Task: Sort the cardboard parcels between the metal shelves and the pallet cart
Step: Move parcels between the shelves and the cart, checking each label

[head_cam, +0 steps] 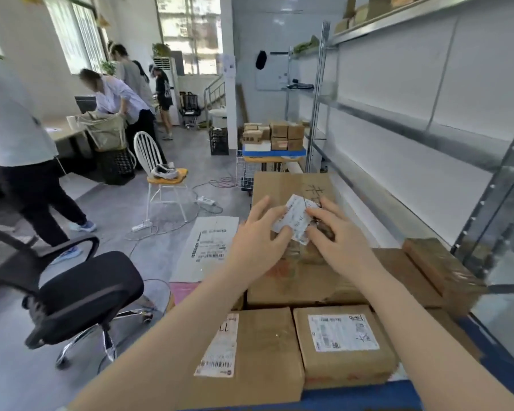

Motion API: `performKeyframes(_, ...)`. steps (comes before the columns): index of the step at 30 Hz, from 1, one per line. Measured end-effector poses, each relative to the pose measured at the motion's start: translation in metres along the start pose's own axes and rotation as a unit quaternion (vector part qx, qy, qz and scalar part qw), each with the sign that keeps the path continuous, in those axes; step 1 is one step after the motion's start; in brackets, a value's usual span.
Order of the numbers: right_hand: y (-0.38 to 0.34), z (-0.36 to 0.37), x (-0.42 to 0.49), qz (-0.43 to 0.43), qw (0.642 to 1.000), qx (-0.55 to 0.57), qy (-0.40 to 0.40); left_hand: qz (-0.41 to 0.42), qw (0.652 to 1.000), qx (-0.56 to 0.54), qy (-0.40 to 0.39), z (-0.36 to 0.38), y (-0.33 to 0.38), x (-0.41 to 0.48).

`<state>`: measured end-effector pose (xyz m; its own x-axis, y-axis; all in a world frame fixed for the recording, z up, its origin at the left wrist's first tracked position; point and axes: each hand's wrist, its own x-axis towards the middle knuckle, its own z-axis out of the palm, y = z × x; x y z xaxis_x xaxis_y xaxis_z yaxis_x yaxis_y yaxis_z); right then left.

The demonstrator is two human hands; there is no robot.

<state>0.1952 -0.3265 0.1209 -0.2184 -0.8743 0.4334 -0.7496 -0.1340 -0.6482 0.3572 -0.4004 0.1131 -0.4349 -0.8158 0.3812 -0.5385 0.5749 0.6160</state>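
Note:
Both my hands hold a small taped parcel with a white label (295, 222) above the stack of cardboard parcels on the blue pallet cart (398, 393). My left hand (258, 237) grips its left side and my right hand (336, 235) grips its right side. Below it lies a wide flat box (324, 283). Two labelled boxes (258, 351) (343, 342) sit nearest me, a small taped box (442, 268) at the right. A large box with black handwriting (291, 185) stands behind. The metal shelves (398, 120) run along the right wall, mostly bare.
A black office chair (80, 295) stands at the left, a white chair (161, 173) with shoes further back. Cables and power strips cross the floor. Another blue cart with small boxes (275, 137) stands by the shelf end. Several people work at a table on the left.

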Motion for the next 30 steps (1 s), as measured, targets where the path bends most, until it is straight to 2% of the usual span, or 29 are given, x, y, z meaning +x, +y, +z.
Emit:
performKeyframes(5,0.037,0.052,0.043,0.027,0.998,0.02,-0.061,-0.06,0.997,0.016,-0.043,0.018,-0.052,0.03)
performKeyframes(10,0.069,0.084,0.052,0.054,0.994,0.027,-0.095,-0.083,0.993,0.022,-0.077,0.044,-0.087,0.041)
performKeyframes(19,0.071,0.089,0.067,0.063,0.991,0.012,-0.119,-0.099,0.988,0.041,-0.11,0.043,-0.095,0.052)
performKeyframes(22,0.065,0.079,0.056,0.059,0.992,0.005,-0.109,-0.108,0.983,0.111,-0.099,0.039,-0.085,0.049)
performKeyframes(25,0.064,0.048,0.028,0.076,0.994,0.001,-0.077,-0.045,0.983,0.169,-0.052,0.036,-0.055,0.042)
performKeyframes(27,0.068,0.018,0.0,0.1,0.994,0.0,-0.042,0.028,0.989,0.137,-0.04,0.041,-0.017,0.039)
performKeyframes(30,0.078,-0.038,-0.059,0.155,0.988,-0.005,0.025,0.149,0.984,0.054,-0.079,0.07,0.061,0.028)
